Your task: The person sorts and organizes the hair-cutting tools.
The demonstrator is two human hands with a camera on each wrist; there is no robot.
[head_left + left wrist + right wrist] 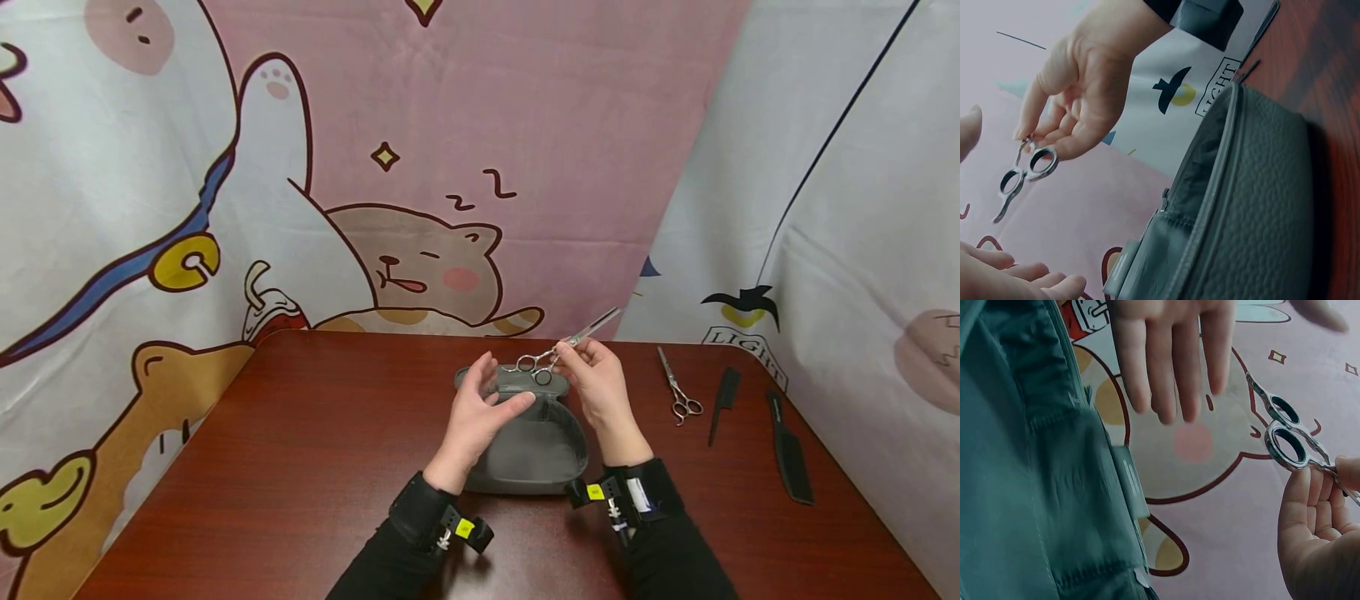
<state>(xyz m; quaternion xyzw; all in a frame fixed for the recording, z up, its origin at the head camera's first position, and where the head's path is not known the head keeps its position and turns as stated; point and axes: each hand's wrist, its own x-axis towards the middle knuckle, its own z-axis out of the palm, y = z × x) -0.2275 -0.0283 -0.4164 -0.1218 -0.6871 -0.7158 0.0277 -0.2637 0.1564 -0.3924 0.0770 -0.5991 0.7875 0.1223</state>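
Note:
My right hand pinches a pair of silver hairdressing scissors near the pivot, blades pointing up and to the right. In the right wrist view the finger rings of the scissors stick out from the fingertips towards the left hand. My left hand is held with fingers spread and thumb apart, close to the rings, with nothing in its grasp. Both hands are above an open grey zippered case. The left wrist view shows the case's textured side and its zipper edge.
To the right on the brown table lie a second pair of scissors, a small dark comb and a larger black comb. A cloth with cartoon cats hangs behind the table.

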